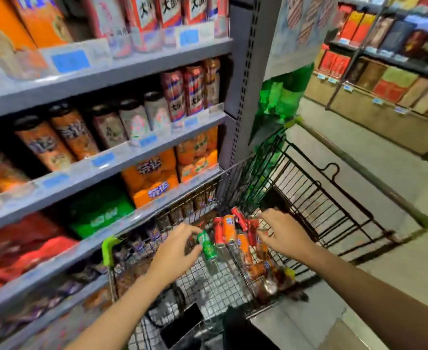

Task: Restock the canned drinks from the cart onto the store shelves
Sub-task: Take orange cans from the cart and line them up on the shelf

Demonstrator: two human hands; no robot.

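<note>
Both my hands are down inside the wire cart [235, 281]. My left hand [176, 245] curls its fingers round the top of a green can [208, 245] lying tilted on the cart's mesh. My right hand [279, 231] reaches over several cans; its fingertips touch a red can [252, 229], and whether they grip it is unclear. Between the hands lie a red can [218, 231] and an orange can [229, 228]. More orange and dark cans [258, 263] are heaped along the cart's right side.
Grey store shelves [102, 170] at left carry tall cans, orange packs [150, 178] and a green pack [99, 210]. The cart's folding seat flap [316, 198] stands open at the far end. Green bottles [281, 97] hang by the shelf post. Another shelf run [384, 84] lines the aisle's right.
</note>
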